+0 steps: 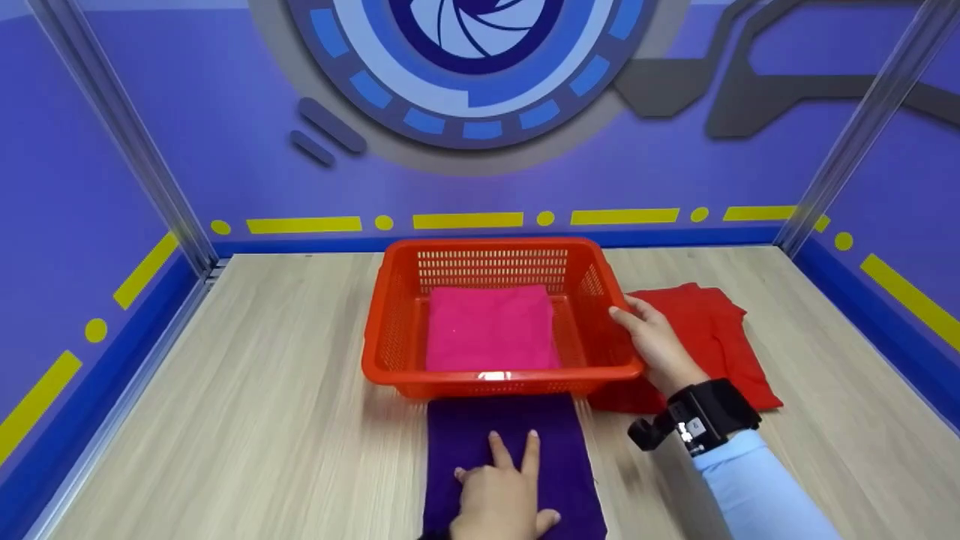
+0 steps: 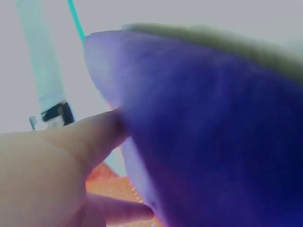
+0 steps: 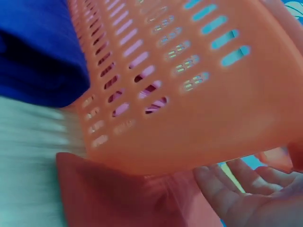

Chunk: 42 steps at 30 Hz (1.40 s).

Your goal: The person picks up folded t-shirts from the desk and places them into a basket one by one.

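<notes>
An orange slotted basket [image 1: 375,337] stands mid-table with a folded pink towel [image 1: 491,326] lying flat inside it. Just in front lies a purple towel [image 1: 465,435]. My left hand [image 1: 501,495] rests on the purple towel with its fingers straight; the left wrist view shows that hand [image 2: 57,161] against the purple cloth [image 2: 213,142]. My right hand [image 1: 652,337] lies against the basket's right wall, thumb at the rim, above a red cloth [image 1: 720,337]. In the right wrist view the fingers [image 3: 236,194] stay loose beside the basket wall [image 3: 189,94], over the red cloth [image 3: 118,198].
The wooden table top [image 1: 262,390] is walled by purple panels at the back and both sides, with metal posts [image 1: 127,150] in the corners. The red cloth spreads to the right of the basket and reaches partly under it.
</notes>
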### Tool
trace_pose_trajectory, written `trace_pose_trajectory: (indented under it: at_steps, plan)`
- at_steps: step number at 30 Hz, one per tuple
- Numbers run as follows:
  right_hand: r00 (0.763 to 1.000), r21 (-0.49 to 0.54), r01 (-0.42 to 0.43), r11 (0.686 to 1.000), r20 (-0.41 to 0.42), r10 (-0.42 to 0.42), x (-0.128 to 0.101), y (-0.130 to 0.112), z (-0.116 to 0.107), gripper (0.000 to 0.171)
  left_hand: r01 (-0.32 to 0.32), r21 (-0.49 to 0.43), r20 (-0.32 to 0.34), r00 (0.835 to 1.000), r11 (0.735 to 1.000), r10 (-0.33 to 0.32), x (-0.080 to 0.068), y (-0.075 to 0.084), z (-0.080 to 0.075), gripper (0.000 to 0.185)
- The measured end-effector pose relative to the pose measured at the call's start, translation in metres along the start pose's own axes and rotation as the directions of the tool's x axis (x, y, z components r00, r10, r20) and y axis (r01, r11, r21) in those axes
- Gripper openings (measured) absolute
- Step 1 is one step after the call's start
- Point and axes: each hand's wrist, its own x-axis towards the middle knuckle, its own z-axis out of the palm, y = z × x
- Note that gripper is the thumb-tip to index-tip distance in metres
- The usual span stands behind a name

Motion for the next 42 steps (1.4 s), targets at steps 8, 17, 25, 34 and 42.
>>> trace_pose_trajectory:
  at_steps: [8,17,25,34,42]
  plan:
    - [0.992,0.004,0.011,1.0,0.123,-0.012,-0.041,0.015,0.003,0.071,-0.137,-0.293,-0.087,0.989,0.946,0.116,-0.013,-0.067,0.004,0.081]
    - [0.898,0.014,-0.207,0.978,0.4,0.185,-0.084,0.038,0.0,0.077,-0.231,-0.572,-0.204,0.969,0.787,0.136,-0.025,-0.124,0.027,0.07]
    - [0.804,0.098,-0.353,0.93,0.54,0.248,-0.088,0.047,0.007,0.059,-0.157,-0.901,-0.118,0.986,0.404,0.121,-0.024,-0.133,0.03,0.084]
    - [0.753,0.122,-0.347,0.93,0.627,0.199,-0.085,0.056,0.018,0.032,0.176,-0.981,0.163,0.974,-0.075,0.16,-0.019,-0.136,0.027,0.072]
    - [0.687,0.221,-0.355,0.908,0.721,0.093,-0.091,0.07,0.035,0.056,0.146,-0.971,0.099,0.966,-0.189,0.24,-0.018,-0.125,0.028,0.054]
